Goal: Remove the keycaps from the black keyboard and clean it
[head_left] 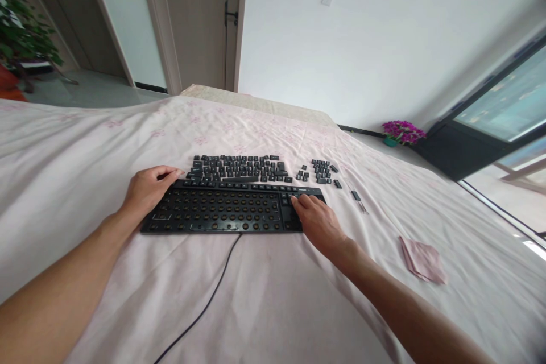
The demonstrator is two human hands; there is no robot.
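A black keyboard lies on the bed sheet, most of its main area stripped of keycaps, with a row of keys along its far edge. At its left end is my left hand, thumb and forefinger drawn together beside the loose keycaps; whatever they pinch is too small to make out. My right hand rests over the keyboard's right end with its fingers curled down on the key area, hiding what lies under them. Beyond the keyboard, loose black keycaps are laid out in rows, with a smaller group to the right.
A thin tool with a dark handle lies right of the keycaps. Farther right is a folded pink cloth. The keyboard's cable runs toward me across the patterned sheet. Purple flowers stand beyond the bed.
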